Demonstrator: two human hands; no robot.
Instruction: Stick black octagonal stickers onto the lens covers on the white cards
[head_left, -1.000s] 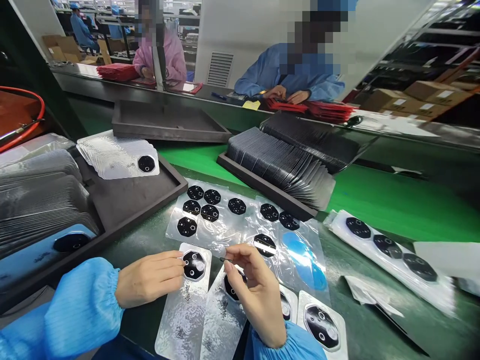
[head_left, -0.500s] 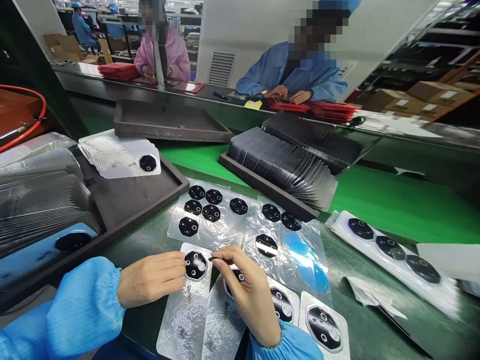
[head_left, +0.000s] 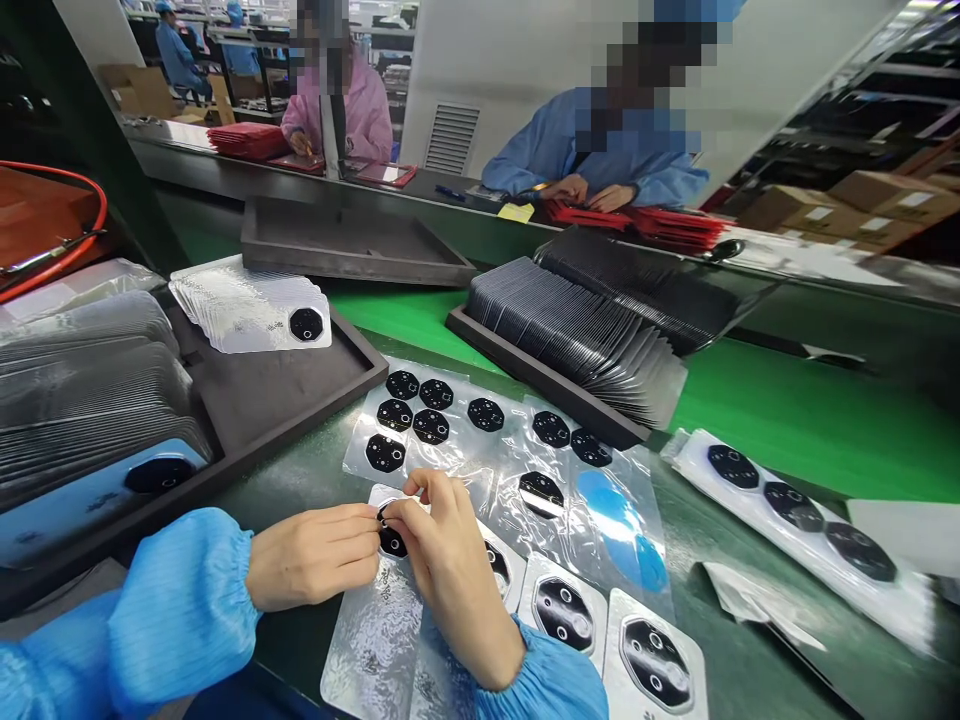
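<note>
Blk octagonal lens film (head_left: pixel 392 541) at fingertips, near left;
L hand (head_left: pixel 311 556) & R hand (head_left: pixel 450 572) meet on it, grip part-hidden, can't tell; film judged thin, light, fragile, best taken by edge; lies on silver backing sheet (head_left: pixel 369 640).

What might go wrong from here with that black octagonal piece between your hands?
The black octagonal piece sits between the left hand and right hand, so fingertips may smudge its glossy face. The loose film sheets beneath the hands overlap and might slide, possibly knocking it out of line.
</note>
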